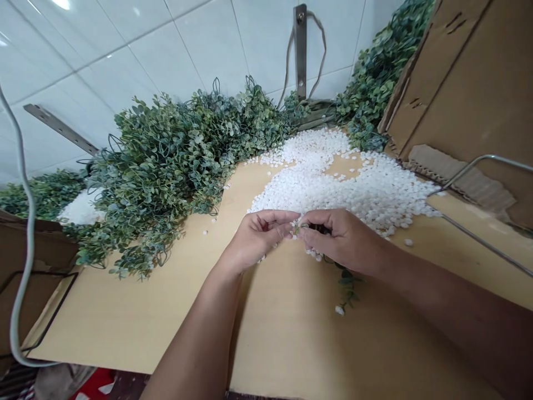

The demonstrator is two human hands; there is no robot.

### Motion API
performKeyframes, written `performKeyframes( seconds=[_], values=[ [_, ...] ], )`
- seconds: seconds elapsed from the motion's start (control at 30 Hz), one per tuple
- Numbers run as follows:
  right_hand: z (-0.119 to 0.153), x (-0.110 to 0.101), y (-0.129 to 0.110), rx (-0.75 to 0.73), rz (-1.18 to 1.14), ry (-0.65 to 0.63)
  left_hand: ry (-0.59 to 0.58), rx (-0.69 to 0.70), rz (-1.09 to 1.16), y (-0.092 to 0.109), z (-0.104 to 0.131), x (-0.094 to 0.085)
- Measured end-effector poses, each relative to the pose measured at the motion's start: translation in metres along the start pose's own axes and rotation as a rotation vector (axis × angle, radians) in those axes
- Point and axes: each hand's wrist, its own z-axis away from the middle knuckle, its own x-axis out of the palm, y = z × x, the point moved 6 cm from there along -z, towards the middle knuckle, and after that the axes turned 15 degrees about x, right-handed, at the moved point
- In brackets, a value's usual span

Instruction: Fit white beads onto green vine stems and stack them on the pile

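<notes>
My left hand and my right hand meet over the table, in front of a spread heap of small white flower heads. Pinched in my right hand is an artificial leaf sprig, its green leaves hanging below the palm with a white flower head at the lower tip. At the fingertips of both hands, a small white flower head shows by the sprig's end. My left thumb and index finger close on it, though the exact contact is partly hidden.
A large pile of artificial greenery lies at the left against the tiled wall. More greenery stands behind a cardboard box at the right. A metal rod and a white cable flank the wooden tabletop.
</notes>
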Motion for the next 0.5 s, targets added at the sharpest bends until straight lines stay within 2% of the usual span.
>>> performKeyframes(
  seconds=[0.27, 0.5],
  values=[
    [-0.0006, -0.0027, 0.0010, 0.003, 0.002, 0.048, 0.063, 0.013, -0.032, -0.0030, -0.0005, -0.0056],
    [-0.0003, -0.0057, -0.0003, 0.001, 0.011, 0.069, 0.069, 0.063, 0.022, -0.0002, -0.0039, -0.0053]
  ],
)
